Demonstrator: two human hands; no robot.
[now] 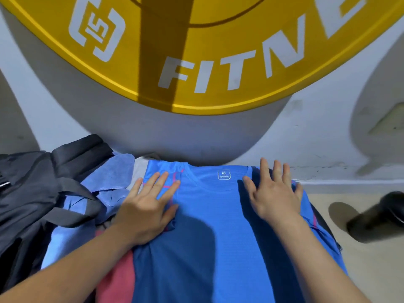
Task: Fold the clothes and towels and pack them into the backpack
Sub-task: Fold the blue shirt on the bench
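Mostly hidden dark surface (321, 218) beneath blue shirt (218, 226), blue towel (118, 171), black backpack (32, 184).

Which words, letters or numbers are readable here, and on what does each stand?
"FITN" and a cut-off "E": yellow sign.
The emblem on that sign: characters unclear.
"M": neck label of the blue shirt; small line below it too blurred.

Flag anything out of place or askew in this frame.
The left hand and right hand press the blue shirt flat, nothing askew. A dark object lies alone on the floor at far right, too blurred to identify.
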